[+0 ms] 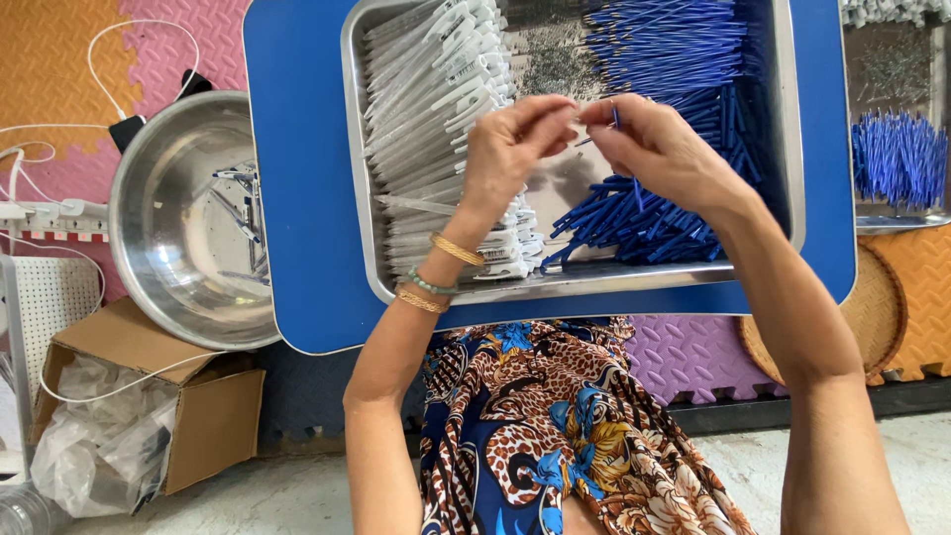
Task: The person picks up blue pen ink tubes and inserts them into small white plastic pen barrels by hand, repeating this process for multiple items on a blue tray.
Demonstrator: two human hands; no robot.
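Bright, even daylight; glare on steel bowl (188, 213); sharp focus.

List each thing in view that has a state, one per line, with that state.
Left hand: raised over the tray, fingers pinched on a small part.
Right hand: fingers pinched on a thin blue piece.
Rectangular steel tray: holding white and blue parts.
White plastic barrels: stacked in rows, left side.
Blue plastic pieces: heaped, right side.
Round steel bowl: tilted, few pieces inside.
Brown cardboard box: open, plastic bags inside.

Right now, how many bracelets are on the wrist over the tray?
3, all on the left wrist: a gold bangle nearest the hand, a green beaded one, then another gold one.
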